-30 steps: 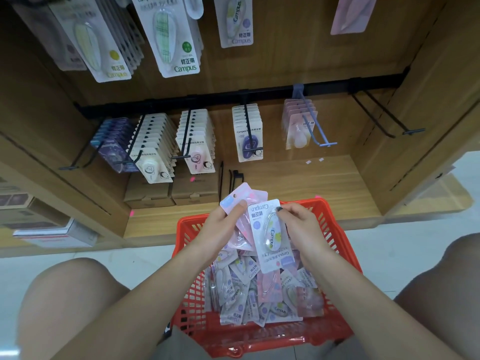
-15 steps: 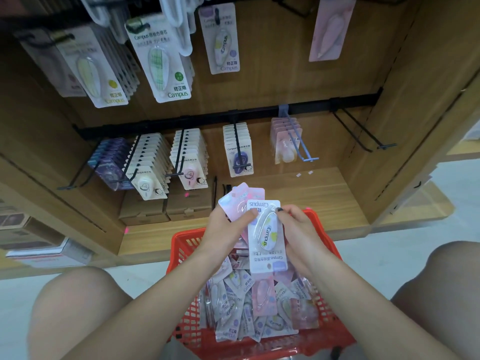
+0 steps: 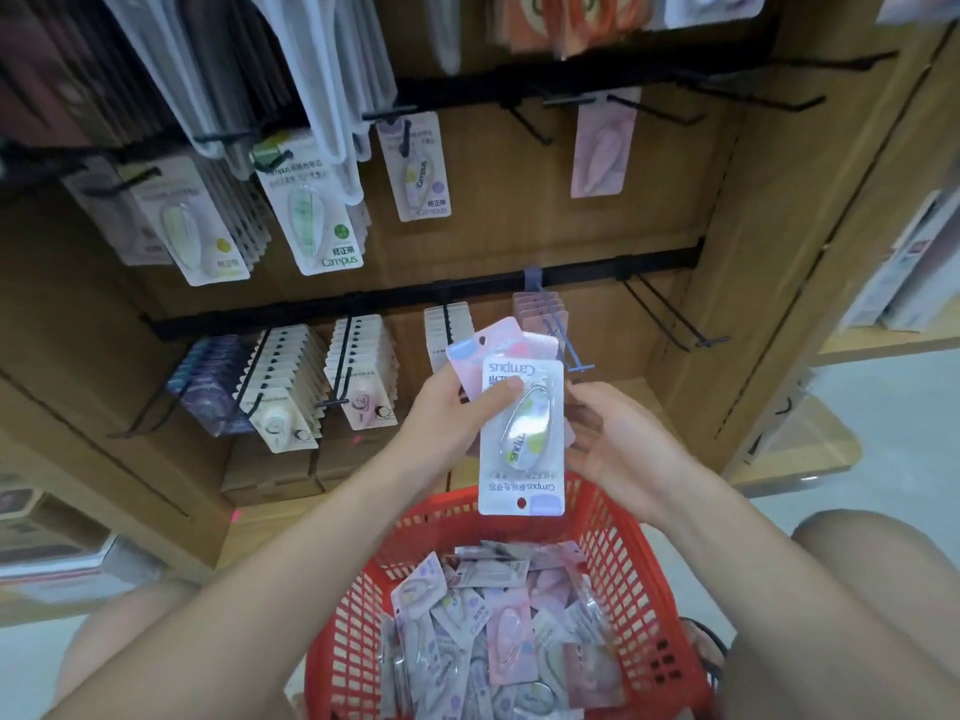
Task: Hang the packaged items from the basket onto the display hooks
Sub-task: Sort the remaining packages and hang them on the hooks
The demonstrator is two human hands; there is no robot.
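The left hand (image 3: 452,407) gripped a small fan of packs (image 3: 522,433) above the red basket (image 3: 628,579), its thumb pressed on the front pack, which hung upside down with the "Campus" print inverted. Pink packs (image 3: 493,340) showed behind it in the same grip. The right hand (image 3: 618,449) was at the packs' right edge, fingers loosely curled round it; whether they pinched the front pack could not be told. More packs (image 3: 498,636) lay heaped in the basket, between the person's knees. Ahead stood a wooden display (image 3: 727,226) with black rails. A blue hook (image 3: 563,340) just behind the held packs carried a few pink packs, and a black hook (image 3: 670,317) to its right was bare.
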